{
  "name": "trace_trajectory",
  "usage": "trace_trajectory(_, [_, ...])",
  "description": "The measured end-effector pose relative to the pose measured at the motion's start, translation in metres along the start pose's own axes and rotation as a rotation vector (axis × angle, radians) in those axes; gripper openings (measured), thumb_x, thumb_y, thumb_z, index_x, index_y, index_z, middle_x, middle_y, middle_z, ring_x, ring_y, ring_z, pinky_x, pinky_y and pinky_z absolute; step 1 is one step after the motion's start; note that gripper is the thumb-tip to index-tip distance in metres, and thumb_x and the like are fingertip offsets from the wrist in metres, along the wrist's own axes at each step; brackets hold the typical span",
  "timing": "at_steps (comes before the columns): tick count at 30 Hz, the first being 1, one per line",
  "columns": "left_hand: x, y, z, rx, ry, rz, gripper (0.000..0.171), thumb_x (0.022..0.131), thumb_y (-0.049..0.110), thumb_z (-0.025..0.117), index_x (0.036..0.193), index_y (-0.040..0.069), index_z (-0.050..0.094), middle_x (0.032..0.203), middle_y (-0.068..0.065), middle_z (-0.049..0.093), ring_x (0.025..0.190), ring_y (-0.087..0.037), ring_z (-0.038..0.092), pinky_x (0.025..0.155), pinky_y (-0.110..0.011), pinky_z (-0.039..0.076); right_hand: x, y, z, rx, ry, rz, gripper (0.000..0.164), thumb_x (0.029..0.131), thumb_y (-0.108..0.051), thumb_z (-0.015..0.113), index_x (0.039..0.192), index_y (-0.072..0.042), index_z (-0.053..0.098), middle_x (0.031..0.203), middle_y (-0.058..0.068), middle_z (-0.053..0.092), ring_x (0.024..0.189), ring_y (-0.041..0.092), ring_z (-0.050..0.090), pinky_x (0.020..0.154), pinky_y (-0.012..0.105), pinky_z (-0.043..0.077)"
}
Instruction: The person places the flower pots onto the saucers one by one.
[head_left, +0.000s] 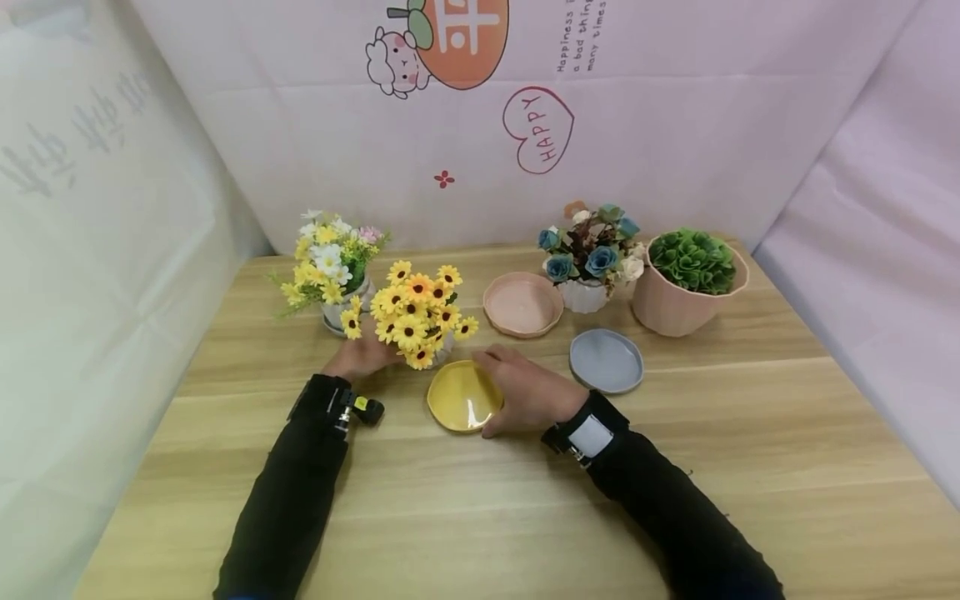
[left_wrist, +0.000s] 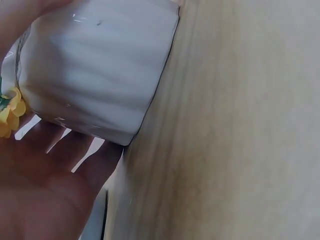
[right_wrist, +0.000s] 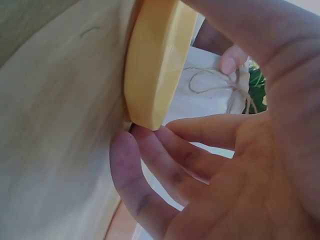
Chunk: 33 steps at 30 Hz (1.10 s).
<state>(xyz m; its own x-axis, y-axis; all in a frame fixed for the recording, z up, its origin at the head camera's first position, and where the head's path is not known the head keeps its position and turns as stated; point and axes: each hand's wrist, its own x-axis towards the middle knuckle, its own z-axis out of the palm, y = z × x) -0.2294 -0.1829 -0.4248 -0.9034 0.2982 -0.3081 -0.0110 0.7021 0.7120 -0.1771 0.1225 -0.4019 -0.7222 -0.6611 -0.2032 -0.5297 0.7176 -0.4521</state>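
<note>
My left hand [head_left: 363, 354] grips a white ribbed flowerpot [left_wrist: 100, 65] of artificial sunflowers [head_left: 408, 312]. In the left wrist view its fingers wrap one side of the pot and the thumb lies across the other. Just right of this pot, a shallow yellow saucer [head_left: 459, 402] lies at the table's middle. Thumb and fingers of my right hand [head_left: 531, 389] hold the saucer by its right edge. The right wrist view shows fingertips at the yellow rim [right_wrist: 157, 65], with the twine-tied pot [right_wrist: 200, 87] behind it.
A pot of white and yellow flowers [head_left: 327, 262] stands behind my left hand. Farther right are a pink saucer [head_left: 522, 304], a white pot of blue roses [head_left: 585, 296], a pink pot [head_left: 671, 308] with greenery and a grey-blue saucer [head_left: 606, 361]. Cloth walls [head_left: 337, 150] enclose the wooden table [head_left: 465, 517].
</note>
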Motion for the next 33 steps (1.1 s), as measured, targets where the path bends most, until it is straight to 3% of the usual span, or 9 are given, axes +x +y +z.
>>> trace_trajectory(6, [0.000, 0.007, 0.002, -0.019, 0.112, 0.069, 0.068, 0.101, 0.020, 0.069, 0.160, 0.002, 0.041, 0.161, -0.022, 0.047, 0.149, -0.040, 0.045, 0.129, -0.055, 0.033, 0.002, 0.005, -0.002, 0.032, 0.003, -0.021, 0.113, 0.077, -0.043, 0.095, 0.164, -0.003, 0.035, 0.154, 0.015, 0.046, 0.136, 0.025, 0.052, 0.117, 0.040, 0.050])
trace_trajectory(10, [0.000, 0.010, 0.005, -0.039, 0.188, 0.140, 0.063, 0.096, 0.013, 0.074, 0.154, 0.003, 0.050, 0.156, -0.020, 0.055, 0.149, -0.038, 0.048, 0.129, -0.053, 0.034, 0.002, 0.007, -0.002, 0.049, 0.015, -0.035, 0.112, 0.077, -0.042, 0.096, 0.162, -0.001, 0.037, 0.148, 0.015, 0.048, 0.130, 0.024, 0.054, 0.114, 0.040, 0.052])
trace_trajectory(12, [-0.001, 0.010, 0.006, -0.043, 0.204, 0.130, 0.064, 0.095, 0.013, 0.075, 0.153, 0.003, 0.051, 0.156, -0.020, 0.056, 0.149, -0.038, 0.048, 0.130, -0.053, 0.034, 0.002, 0.007, -0.001, 0.060, 0.019, -0.040, 0.111, 0.077, -0.041, 0.096, 0.162, 0.000, 0.038, 0.148, 0.016, 0.049, 0.130, 0.025, 0.053, 0.113, 0.040, 0.052])
trace_trajectory(19, [-0.005, 0.008, 0.006, -0.070, 0.196, 0.015, 0.072, 0.096, 0.020, 0.074, 0.158, 0.004, 0.044, 0.162, -0.021, 0.048, 0.153, -0.040, 0.042, 0.131, -0.054, 0.031, 0.001, 0.006, 0.001, 0.087, 0.008, -0.032, 0.111, 0.077, -0.040, 0.096, 0.162, 0.000, 0.037, 0.147, 0.016, 0.048, 0.130, 0.025, 0.052, 0.114, 0.040, 0.051])
trace_trajectory(25, [-0.005, 0.008, 0.005, -0.074, 0.204, 0.079, 0.072, 0.095, 0.020, 0.075, 0.158, 0.004, 0.045, 0.162, -0.019, 0.049, 0.154, -0.038, 0.042, 0.132, -0.052, 0.030, 0.003, 0.007, 0.002, 0.080, 0.009, -0.034, 0.110, 0.078, -0.039, 0.096, 0.162, 0.000, 0.037, 0.147, 0.016, 0.047, 0.132, 0.027, 0.051, 0.115, 0.040, 0.050])
trace_trajectory(33, [-0.012, 0.014, -0.001, -0.115, 0.170, 0.055, 0.080, 0.097, 0.019, 0.073, 0.163, 0.000, 0.033, 0.168, -0.023, 0.038, 0.159, -0.040, 0.032, 0.134, -0.052, 0.024, 0.003, 0.008, 0.003, 0.064, 0.017, -0.054, 0.110, 0.078, -0.040, 0.095, 0.161, 0.001, 0.037, 0.148, 0.018, 0.046, 0.132, 0.027, 0.050, 0.115, 0.041, 0.050])
